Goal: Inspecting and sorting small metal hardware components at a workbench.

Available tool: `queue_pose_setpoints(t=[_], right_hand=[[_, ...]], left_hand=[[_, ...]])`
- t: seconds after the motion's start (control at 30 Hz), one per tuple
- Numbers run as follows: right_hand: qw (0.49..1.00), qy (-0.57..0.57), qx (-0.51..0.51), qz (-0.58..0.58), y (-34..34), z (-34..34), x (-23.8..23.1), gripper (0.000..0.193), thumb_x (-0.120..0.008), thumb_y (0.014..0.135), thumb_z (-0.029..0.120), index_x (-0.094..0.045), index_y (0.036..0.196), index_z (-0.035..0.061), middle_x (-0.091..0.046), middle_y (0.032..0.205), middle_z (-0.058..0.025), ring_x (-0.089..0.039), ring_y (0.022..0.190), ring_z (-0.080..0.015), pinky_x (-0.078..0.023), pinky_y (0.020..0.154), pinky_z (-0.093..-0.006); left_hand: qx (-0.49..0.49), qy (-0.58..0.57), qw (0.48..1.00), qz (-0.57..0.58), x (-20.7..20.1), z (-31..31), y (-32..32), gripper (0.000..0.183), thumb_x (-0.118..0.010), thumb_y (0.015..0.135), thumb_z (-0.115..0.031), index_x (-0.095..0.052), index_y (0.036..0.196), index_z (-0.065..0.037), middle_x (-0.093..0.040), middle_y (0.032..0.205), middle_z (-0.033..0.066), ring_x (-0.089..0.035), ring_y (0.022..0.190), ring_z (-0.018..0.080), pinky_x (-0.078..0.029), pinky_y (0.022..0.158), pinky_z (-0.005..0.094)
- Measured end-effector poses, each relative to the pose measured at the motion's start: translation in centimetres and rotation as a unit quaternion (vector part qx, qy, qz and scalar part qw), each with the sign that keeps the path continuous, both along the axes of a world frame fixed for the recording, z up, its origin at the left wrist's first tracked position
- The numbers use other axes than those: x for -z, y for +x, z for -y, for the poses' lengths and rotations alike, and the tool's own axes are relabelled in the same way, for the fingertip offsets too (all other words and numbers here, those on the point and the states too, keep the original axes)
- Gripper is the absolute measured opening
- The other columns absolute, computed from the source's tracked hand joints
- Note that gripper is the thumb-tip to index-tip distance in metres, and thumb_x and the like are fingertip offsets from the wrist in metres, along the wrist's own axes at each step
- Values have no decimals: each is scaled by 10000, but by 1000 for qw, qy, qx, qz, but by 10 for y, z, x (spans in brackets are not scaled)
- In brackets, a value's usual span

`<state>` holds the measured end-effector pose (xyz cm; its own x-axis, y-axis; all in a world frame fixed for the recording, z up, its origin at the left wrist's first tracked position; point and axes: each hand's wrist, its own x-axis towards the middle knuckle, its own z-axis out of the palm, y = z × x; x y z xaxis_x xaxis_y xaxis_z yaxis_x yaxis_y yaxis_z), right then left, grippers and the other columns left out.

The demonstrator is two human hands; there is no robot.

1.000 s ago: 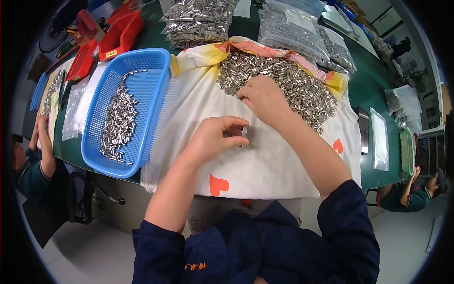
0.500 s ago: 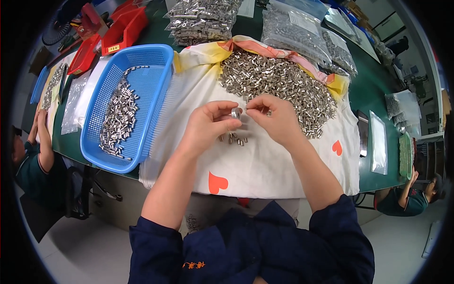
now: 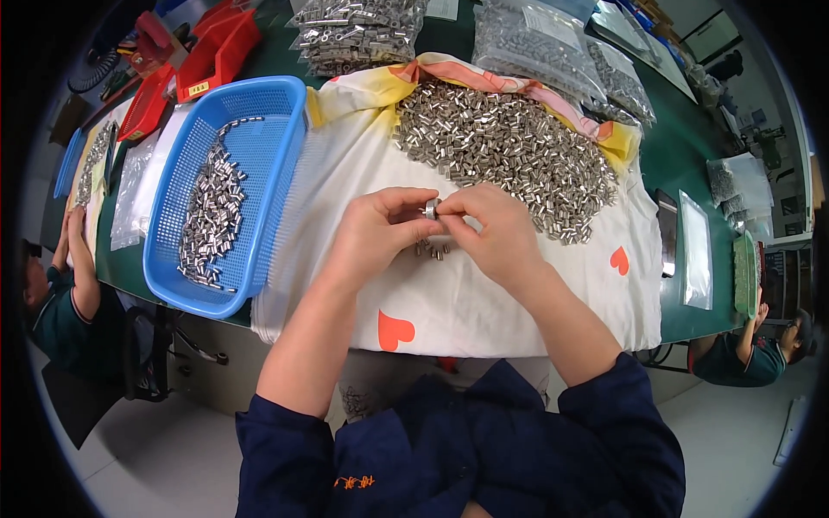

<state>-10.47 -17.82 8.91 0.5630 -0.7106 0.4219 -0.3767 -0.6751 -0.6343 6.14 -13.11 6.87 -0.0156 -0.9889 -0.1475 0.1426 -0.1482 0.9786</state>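
Observation:
Between thumb and fingers, my left hand (image 3: 376, 229) pinches a small round metal ring (image 3: 431, 208). My right hand (image 3: 494, 229) is closed, its fingertips meeting the ring from the right; whatever tiny piece they may hold is hidden. Both hands are over a white cloth (image 3: 345, 302) with red hearts. Beyond them spreads a big heap of short silvery metal sleeves (image 3: 509, 142). A few loose sleeves (image 3: 434, 251) lie under my hands. To the left, a blue plastic basket (image 3: 298, 112) holds a smaller pile of metal sleeves (image 3: 211, 216).
Bags of metal parts (image 3: 358, 30) and another clear bag (image 3: 535, 52) stand at the back. Red bins (image 3: 216, 56) sit far left. A phone-like dark object (image 3: 666, 233) and a flat clear bag (image 3: 696, 250) lie right. Other people work at both sides.
My right hand has moved left, bringing its fingertips against the ring in my left hand. The view has shifted slightly. My left hand keeps its pinch.

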Motion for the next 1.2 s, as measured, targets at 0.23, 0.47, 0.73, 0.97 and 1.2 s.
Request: queue_pose_setpoints(t=[0.23, 0.47, 0.73, 0.97, 1.2], right_hand=[[982, 184, 20, -27, -5, 6, -11, 107, -638, 731, 122, -618, 798, 42, -608, 725, -87, -583, 626, -231, -463, 586, -328], [967, -87, 62, -230, 10, 45, 5, 102, -624, 709, 152, -631, 749, 58, -591, 737, -94, -555, 773, -269, -432, 692, -372], [970, -49, 49, -234, 14, 44, 15, 93, -605, 717, 122, -633, 753, 41, -596, 762, -98, -555, 783, -272, -439, 737, -370], [946, -111, 3, -306, 13, 43, 10, 107, -567, 727, 69, -630, 803, 28, -603, 781, -105, -555, 816, -277, -427, 776, -360], [982, -77, 84, -154, 2, 23, 6, 126, -583, 726, 68, -635, 835, 32, -621, 789, -89, -572, 763, -216, -455, 709, -324]], left_hand=[[26, 1, 999, 29, -2, -3, 0, 332, -689, 730, -41, -598, 1044, 16, -649, 870, 63, -605, 775, 99, -488, 686, 221], [77, -16, 983, 164, -9, -3, -3, 353, -714, 700, -66, -614, 1035, -17, -647, 822, 41, -591, 730, 85, -481, 669, 228], [59, -20, 985, 162, -7, -4, -2, 340, -712, 702, -97, -621, 1021, -21, -649, 808, 57, -600, 722, 102, -487, 678, 243], [49, -18, 993, 110, 2, -1, -1, 334, -705, 709, -66, -614, 1027, -13, -637, 813, 32, -586, 735, 86, -482, 674, 231], [13, 11, 1000, -9, -7, 1, 0, 339, -661, 744, -2, -576, 1072, 6, -622, 909, 32, -579, 789, 84, -476, 697, 215]])
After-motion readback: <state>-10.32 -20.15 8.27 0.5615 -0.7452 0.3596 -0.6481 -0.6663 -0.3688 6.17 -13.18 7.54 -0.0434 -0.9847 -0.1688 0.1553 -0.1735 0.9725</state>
